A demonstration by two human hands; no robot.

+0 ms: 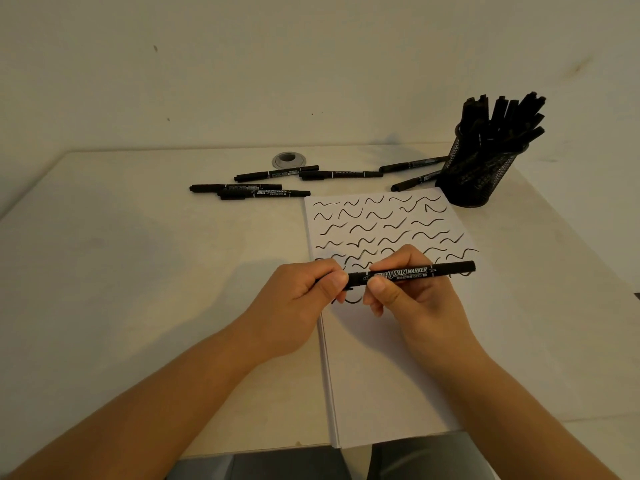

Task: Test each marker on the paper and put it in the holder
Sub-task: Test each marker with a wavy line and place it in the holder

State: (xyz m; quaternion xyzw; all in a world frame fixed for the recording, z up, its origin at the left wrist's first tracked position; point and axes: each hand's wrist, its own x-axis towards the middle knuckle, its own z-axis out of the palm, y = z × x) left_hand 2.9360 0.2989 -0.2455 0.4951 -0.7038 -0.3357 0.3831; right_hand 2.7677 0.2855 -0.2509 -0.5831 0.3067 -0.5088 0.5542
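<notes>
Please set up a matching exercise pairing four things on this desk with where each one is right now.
Things:
1. Twin marker
2. mesh holder
3. grommet
4. loose markers

Places:
A. far right corner of the paper
B. far desk edge, past the markers
C. held level between both hands
D. lying beyond the paper's far left corner

Pairs: 1-C, 2-A, 3-B, 4-D

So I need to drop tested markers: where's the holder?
The holder stands at the table's far right, just beyond the paper's top right corner, full of markers.
</notes>
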